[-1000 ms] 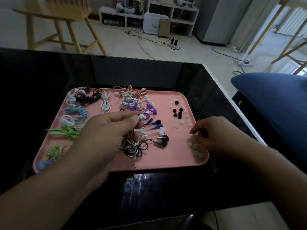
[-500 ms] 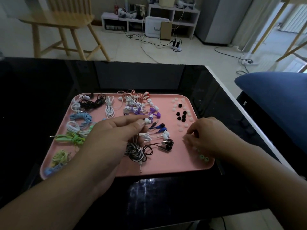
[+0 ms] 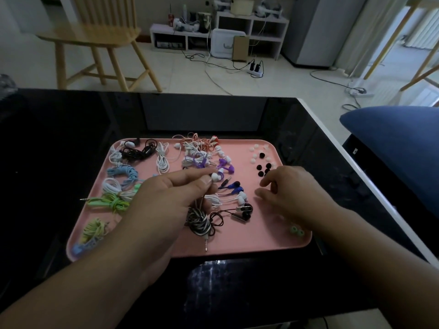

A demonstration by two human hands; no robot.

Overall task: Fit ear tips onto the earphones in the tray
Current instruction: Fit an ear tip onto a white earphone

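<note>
Beyond the glossy black tabletop (image 3: 213,115) lies a pale tiled floor (image 3: 190,74). A wooden chair (image 3: 99,36) stands past its far left edge, low white shelving (image 3: 237,27) and a power strip (image 3: 255,72) behind, a blue cushion (image 3: 399,148) off its right edge.

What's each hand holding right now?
Left hand: pinching a white earbud.
Right hand: fingers curled over the pink tray; any ear tip held can't be told.

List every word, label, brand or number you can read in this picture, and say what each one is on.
No text can be read anywhere.
Red can on the low white shelf: it may bear print, but it is too small and blurred to read.
Small white tag on the dark surface at right: too small to read.
Pink tray, earphones and ear tips: no lettering shows.
</note>
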